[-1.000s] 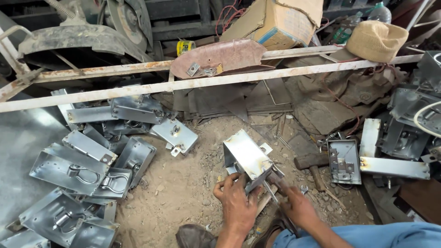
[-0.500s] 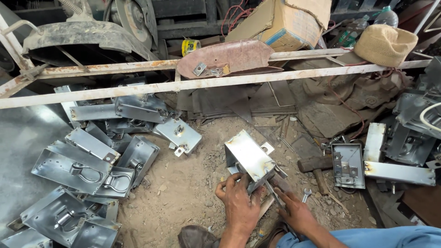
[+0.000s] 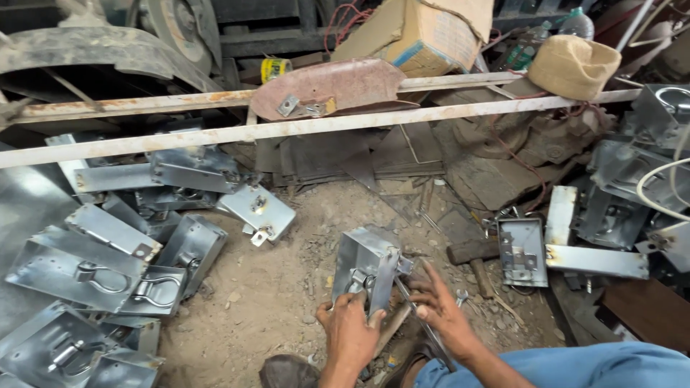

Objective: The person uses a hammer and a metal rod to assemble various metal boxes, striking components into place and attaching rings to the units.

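Note:
A small galvanised metal box (image 3: 357, 257) stands on its side on the sandy ground, a strap with a loop fitting across its open front. My left hand (image 3: 351, 332) grips its lower front edge at the fitting. Just to the right, my right hand (image 3: 440, 310) has its fingers loosely spread over a thin metal tool (image 3: 407, 300). The tool runs from the box's corner back under my palm, and its tip touches the box. My blue sleeve (image 3: 560, 368) fills the bottom right.
Several similar metal boxes (image 3: 93, 266) are piled at the left, and more lie at the right (image 3: 625, 179). One flat box (image 3: 522, 251) and a hammer (image 3: 468, 251) lie close to my right hand. Two rusty bars (image 3: 215, 134) cross the back, below a cardboard box (image 3: 431, 29).
The metal box has been turned from lying face up to standing on its side, lower in view. Both hands stayed on it, and my right hand's fingers have spread.

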